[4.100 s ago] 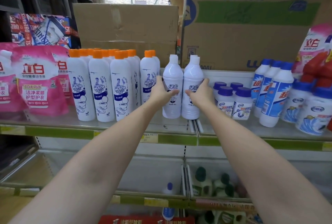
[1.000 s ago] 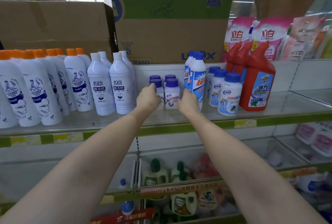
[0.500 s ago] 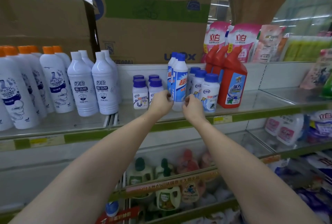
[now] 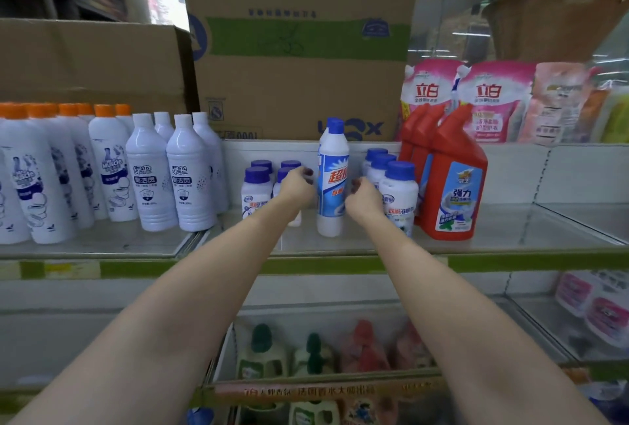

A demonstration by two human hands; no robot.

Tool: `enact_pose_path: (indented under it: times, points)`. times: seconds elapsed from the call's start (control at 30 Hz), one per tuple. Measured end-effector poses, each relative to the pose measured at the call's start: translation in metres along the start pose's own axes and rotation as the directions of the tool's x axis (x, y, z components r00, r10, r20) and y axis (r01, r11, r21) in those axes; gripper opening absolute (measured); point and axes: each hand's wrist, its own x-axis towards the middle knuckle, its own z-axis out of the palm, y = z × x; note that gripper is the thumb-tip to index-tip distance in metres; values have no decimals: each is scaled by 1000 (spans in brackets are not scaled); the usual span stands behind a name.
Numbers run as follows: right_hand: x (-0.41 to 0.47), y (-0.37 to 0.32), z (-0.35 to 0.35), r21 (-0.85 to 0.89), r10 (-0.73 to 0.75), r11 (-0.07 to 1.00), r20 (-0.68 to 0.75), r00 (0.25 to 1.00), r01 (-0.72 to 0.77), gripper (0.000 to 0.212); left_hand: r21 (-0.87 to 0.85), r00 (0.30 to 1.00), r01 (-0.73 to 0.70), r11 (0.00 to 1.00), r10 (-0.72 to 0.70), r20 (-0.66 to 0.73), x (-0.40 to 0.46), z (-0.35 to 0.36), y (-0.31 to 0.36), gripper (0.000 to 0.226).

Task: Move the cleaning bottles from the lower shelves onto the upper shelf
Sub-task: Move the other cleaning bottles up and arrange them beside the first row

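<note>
With both hands flanking it, the tall blue-capped bottle [image 4: 333, 183] stands upright on the upper shelf [image 4: 340, 259]. Left hand [image 4: 299, 184] curls fingers at its left side, right hand [image 4: 361, 193] at its right; whether either grip truly clasps it, I cannot tell. Short purple-capped bottles [image 4: 257, 188] sit left, a red bottle [image 4: 452, 186] right.
</note>
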Motion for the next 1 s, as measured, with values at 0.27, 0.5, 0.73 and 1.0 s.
enact_pose_path:
  times: [0.27,0.5,0.73,1.0]
  points:
    - [36,-24,-15,74,-57,996,23,998,55,25,97,983,-164,982,170,-62,14,-17,42,28]
    - [90,-55,-45,-18,-186,982,68,980,188,26,189,959,-255,948,273,-76,30,-31,78,22]
    - [108,-62,-66,-198,-311,911,249,917,363,12,219,968,-241,946,250,-13,39,-32,89,24]
    - [115,-61,-75,-190,-408,851,346,845,489,28,174,986,-165,971,168,-3,50,-23,85,27]
